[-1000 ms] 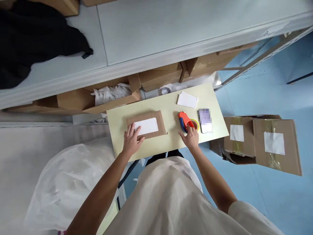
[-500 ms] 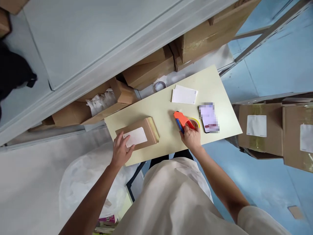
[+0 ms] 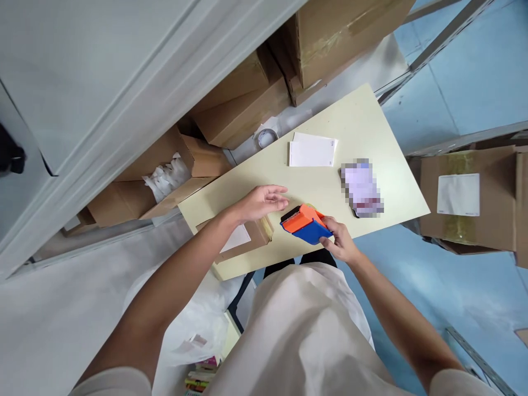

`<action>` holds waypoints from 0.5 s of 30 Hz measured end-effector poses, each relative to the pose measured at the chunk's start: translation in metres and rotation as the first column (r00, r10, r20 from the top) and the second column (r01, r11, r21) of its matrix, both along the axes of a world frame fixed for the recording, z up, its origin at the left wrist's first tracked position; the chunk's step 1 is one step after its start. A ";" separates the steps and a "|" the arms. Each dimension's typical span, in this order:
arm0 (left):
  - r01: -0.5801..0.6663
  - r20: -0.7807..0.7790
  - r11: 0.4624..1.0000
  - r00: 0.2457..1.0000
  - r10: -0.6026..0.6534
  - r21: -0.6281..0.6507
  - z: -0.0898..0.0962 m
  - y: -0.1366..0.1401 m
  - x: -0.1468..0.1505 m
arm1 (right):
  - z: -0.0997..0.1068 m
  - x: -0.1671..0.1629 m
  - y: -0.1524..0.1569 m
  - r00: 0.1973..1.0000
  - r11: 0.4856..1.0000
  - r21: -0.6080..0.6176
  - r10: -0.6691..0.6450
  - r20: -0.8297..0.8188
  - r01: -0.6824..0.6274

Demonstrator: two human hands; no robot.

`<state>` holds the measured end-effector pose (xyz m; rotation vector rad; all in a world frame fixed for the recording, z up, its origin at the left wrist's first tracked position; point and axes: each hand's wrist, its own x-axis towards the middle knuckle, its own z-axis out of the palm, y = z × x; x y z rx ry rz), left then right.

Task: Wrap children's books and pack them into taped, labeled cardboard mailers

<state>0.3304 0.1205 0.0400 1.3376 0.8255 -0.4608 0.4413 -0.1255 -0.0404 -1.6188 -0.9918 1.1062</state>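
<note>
- Tape dispenser (image 3: 306, 224): orange top with a blue body and a dark strip along its front edge, lifted off the tabletop and tilted, near the front edge.
- Cardboard parcel (image 3: 247, 240): small, flat and brown, bearing a white label, lying on the tabletop's near left part, just left of the dispenser.

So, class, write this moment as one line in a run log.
right hand: holds tape dispenser above table | left hand: open, over cardboard box | labels: on table
</note>
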 end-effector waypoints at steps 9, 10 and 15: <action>0.249 -0.051 0.951 0.969 -0.244 0.181 -0.008 0.007 0.021 | -0.006 -0.004 0.007 0.975 0.990 0.011 -0.137 -0.174 0.141; 0.266 -0.072 0.933 0.964 -0.256 0.242 -0.009 0.009 0.024 | -0.006 -0.006 0.009 0.956 0.982 -0.028 -0.189 -0.225 0.187; 0.428 -0.264 0.794 0.901 -0.343 0.432 -0.018 0.021 0.030 | -0.007 -0.013 0.028 0.784 0.908 -0.304 -0.406 -0.469 0.288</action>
